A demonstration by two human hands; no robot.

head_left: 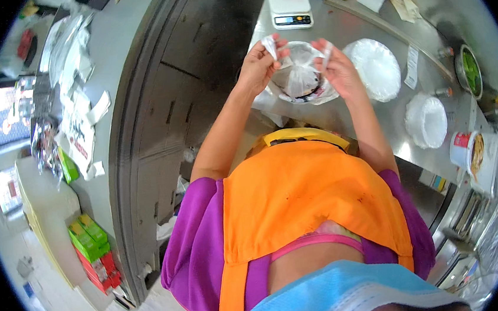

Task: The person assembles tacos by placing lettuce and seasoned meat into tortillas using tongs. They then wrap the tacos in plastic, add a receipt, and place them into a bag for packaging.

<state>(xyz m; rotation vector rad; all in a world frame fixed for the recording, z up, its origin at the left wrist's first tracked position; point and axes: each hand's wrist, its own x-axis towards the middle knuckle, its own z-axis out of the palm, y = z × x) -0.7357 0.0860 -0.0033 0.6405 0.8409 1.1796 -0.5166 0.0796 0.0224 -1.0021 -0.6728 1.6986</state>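
Observation:
A clear plastic bag (303,81) sits in front of me in a round container (287,47), gathered in the middle, with something dark showing through low down. My left hand (259,64) is closed on a white, crumpled end of the plastic at the upper left. My right hand (340,71) pinches another white strip of plastic on the opposite side. Both hands are raised above the bag, apart from each other. Just right of my right hand is a large round container covered in whitish plastic (375,70).
A white digital scale (289,4) stands beyond my hands on the steel table (397,125). Farther right are a smaller plastic-covered container (426,121), a white tub (465,151) and a bowl of green pieces (469,71). A grey counter (125,24) lies left, bearing plastic bags.

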